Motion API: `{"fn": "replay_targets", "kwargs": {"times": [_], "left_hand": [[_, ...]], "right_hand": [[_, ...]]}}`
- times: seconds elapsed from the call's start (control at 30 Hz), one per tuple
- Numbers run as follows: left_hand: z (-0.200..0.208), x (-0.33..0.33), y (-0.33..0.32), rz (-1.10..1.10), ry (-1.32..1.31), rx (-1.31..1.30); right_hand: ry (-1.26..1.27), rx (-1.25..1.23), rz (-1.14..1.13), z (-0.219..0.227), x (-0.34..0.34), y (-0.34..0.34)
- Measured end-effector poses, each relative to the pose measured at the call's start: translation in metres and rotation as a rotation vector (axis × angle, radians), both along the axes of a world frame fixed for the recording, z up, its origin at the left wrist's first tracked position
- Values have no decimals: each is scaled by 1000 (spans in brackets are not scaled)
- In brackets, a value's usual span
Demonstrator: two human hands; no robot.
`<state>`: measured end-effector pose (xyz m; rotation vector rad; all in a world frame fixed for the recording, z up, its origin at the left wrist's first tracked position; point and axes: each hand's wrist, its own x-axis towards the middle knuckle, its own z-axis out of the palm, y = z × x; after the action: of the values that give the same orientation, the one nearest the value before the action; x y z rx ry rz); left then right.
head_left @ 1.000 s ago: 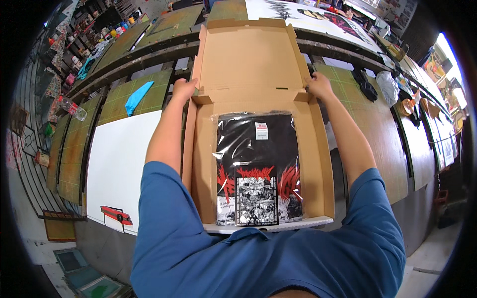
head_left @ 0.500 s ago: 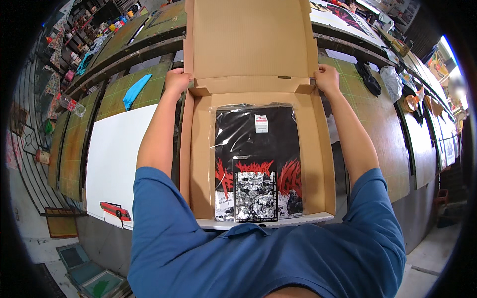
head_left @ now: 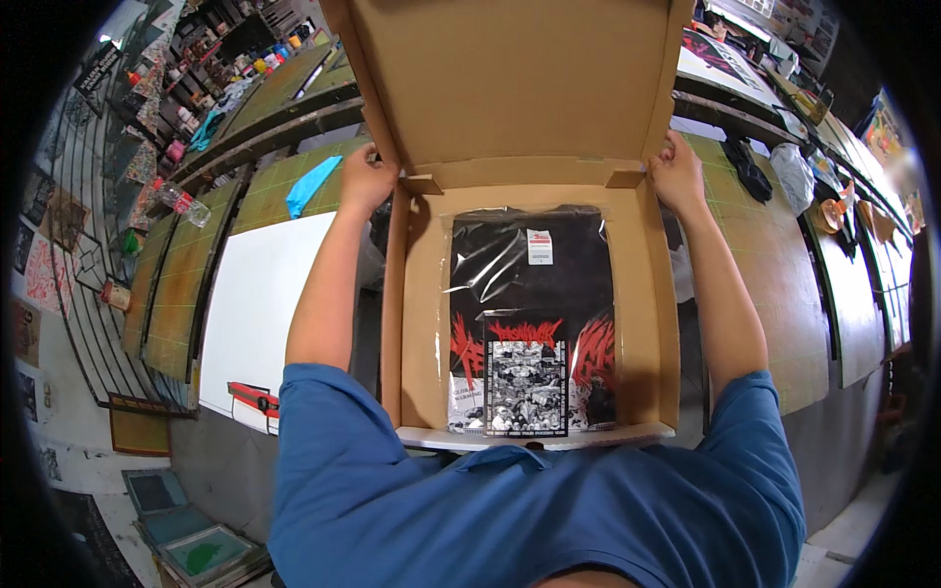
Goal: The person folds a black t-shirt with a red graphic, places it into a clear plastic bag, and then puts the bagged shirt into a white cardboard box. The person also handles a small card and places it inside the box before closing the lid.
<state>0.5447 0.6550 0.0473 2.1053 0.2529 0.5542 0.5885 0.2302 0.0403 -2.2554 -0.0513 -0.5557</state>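
A cardboard box (head_left: 394, 323) lies in front of me with its lid (head_left: 510, 83) raised at the far side. Inside is a black folded T-shirt (head_left: 520, 274) with red and white print, sealed in a clear plastic bag. On its lower half rests a black-and-white printed sleeve (head_left: 526, 387) with red lettering along the top. My left hand (head_left: 370, 183) is closed at the far left corner, by the lid's hinge. At the far right corner my right hand (head_left: 676, 178) has its fingers curled on the lid's side. Parts of both hands' fingertips are hidden behind the cardboard.
Left of the box lies a white board (head_left: 263, 284) with a red box cutter (head_left: 253, 398) near its front edge. A light-blue piece (head_left: 314, 186) and a plastic bottle (head_left: 181, 203) are farther back. Black cloth (head_left: 747, 171) lies on a green-brown board (head_left: 755, 265) at right.
The lid has tilted toward me and its inside looks darker. Both hands have stayed at the corners by the hinge. My view has shifted, so the scene sits farther right.
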Motion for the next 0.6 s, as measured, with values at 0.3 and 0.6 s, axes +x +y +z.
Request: {"fn": "replay_targets", "kwargs": {"times": [0.3, 0.6], "left_hand": [[6, -22, -3, -292, 139, 16], [-24, -27, 28, -361, 308, -314]], "right_hand": [[83, 9, 147, -4, -24, 5], [317, 210, 317, -32, -23, -1]]}}
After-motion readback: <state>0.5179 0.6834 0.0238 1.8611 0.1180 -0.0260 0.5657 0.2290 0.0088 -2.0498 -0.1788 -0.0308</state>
